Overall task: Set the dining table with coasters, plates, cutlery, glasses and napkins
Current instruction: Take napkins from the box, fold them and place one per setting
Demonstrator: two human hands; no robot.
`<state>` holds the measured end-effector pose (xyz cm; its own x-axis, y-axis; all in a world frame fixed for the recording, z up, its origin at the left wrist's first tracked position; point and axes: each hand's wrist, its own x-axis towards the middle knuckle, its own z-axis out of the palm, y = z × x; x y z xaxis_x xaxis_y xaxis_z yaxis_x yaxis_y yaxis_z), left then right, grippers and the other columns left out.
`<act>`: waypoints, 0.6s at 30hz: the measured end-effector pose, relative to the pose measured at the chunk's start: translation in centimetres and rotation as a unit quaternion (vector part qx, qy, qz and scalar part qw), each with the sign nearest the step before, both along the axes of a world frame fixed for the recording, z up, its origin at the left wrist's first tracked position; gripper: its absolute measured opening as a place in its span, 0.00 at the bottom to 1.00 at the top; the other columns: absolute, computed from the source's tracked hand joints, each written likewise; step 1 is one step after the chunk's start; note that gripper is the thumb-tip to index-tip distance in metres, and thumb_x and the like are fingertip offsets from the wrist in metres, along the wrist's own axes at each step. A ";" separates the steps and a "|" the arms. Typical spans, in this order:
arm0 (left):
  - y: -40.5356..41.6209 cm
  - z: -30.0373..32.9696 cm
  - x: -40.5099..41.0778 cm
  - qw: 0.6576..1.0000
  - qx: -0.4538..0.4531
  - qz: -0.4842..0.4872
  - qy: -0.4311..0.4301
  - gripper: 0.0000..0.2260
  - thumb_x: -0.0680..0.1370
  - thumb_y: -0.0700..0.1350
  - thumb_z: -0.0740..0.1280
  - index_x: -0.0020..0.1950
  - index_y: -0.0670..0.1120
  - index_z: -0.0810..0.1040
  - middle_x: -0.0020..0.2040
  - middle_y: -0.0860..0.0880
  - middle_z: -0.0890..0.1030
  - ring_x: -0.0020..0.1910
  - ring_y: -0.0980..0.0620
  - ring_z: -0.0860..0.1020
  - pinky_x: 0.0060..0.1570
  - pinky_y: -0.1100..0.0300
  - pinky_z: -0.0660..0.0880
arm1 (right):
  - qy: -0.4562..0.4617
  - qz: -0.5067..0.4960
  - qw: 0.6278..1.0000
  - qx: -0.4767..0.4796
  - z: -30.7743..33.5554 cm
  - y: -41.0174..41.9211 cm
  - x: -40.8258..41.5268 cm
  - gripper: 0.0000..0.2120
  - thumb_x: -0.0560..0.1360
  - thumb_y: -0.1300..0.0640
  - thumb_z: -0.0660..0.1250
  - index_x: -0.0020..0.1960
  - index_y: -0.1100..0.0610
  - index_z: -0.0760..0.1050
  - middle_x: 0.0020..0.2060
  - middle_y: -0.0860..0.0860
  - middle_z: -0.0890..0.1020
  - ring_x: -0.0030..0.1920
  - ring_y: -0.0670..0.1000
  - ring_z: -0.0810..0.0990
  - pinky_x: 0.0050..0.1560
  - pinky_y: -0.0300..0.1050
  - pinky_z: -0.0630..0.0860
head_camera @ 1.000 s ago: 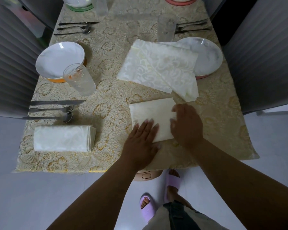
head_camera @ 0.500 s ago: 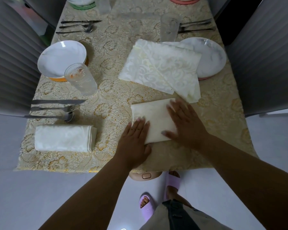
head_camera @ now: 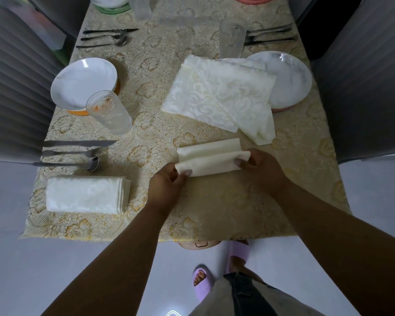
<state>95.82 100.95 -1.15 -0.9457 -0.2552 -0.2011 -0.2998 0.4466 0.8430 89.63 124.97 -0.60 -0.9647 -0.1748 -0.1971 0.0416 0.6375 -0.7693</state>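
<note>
A cream napkin lies partly folded near the table's front edge, its near half lifted over. My left hand pinches its near left corner and my right hand pinches its right end. Behind it, unfolded patterned napkins overlap a white plate on the right. A folded napkin rests at the front left, below a knife, fork and spoon. A white plate on an orange coaster and a glass stand on the left.
A gold floral tablecloth covers the table. Farther back stand another glass, two cutlery sets and two more place settings. Grey chair backs flank both sides. My feet in purple slippers show below the table edge.
Both hands were pressing flat on the folded napkin; now they have pinched its near edge at both ends and lifted it over toward the far side.
</note>
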 end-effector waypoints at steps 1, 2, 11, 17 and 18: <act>0.3 0.1 -0.5 1.000 0.001 0.020 -0.006 0.07 0.76 0.49 0.70 0.50 0.47 0.81 0.39 0.55 0.82 0.38 0.56 0.79 0.36 0.65 0.71 | -0.004 -0.019 1.000 0.009 -0.1 -0.3 -0.5 0.14 0.77 0.49 0.65 0.45 0.61 0.75 0.36 0.49 0.75 0.37 0.47 0.72 0.33 0.33 0.64; 0.6 0.2 -0.9 0.999 -0.020 0.039 -0.008 0.08 0.77 0.51 0.69 0.48 0.46 0.80 0.37 0.55 0.81 0.36 0.56 0.77 0.33 0.67 0.68 | -0.002 -0.033 0.999 0.013 -0.1 -0.5 -1.0 0.16 0.77 0.48 0.65 0.45 0.62 0.75 0.35 0.50 0.75 0.37 0.47 0.72 0.32 0.33 0.64; 2.8 -0.1 -3.9 0.964 -0.235 0.103 -0.072 0.15 0.80 0.56 0.60 0.53 0.44 0.74 0.46 0.46 0.80 0.44 0.47 0.76 0.38 0.57 0.66 | -0.022 -0.109 0.985 0.129 0.5 -2.7 -3.2 0.17 0.77 0.46 0.64 0.42 0.60 0.75 0.34 0.52 0.74 0.38 0.52 0.73 0.38 0.45 0.66; 3.5 -0.6 -4.1 0.897 -0.425 0.024 0.119 0.14 0.76 0.46 0.61 0.57 0.41 0.77 0.53 0.41 0.80 0.52 0.40 0.78 0.51 0.49 0.73 | -0.022 -0.088 0.979 0.182 0.4 -3.1 -4.0 0.15 0.78 0.45 0.62 0.37 0.54 0.70 0.35 0.49 0.73 0.40 0.51 0.74 0.40 0.43 0.64; 3.8 -0.9 -4.0 0.888 -0.432 -0.061 0.146 0.17 0.77 0.47 0.59 0.62 0.41 0.76 0.59 0.41 0.79 0.59 0.40 0.77 0.59 0.47 0.71 | -0.017 -0.083 0.978 0.192 0.3 -3.1 -4.1 0.14 0.78 0.45 0.62 0.40 0.54 0.72 0.37 0.49 0.74 0.41 0.51 0.75 0.40 0.43 0.64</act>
<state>91.78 104.80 -2.09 -0.9565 -0.0862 0.2789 -0.0289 0.9787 0.2033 85.51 121.87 -0.28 -0.9652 0.0769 -0.2499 0.1908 0.8609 -0.4717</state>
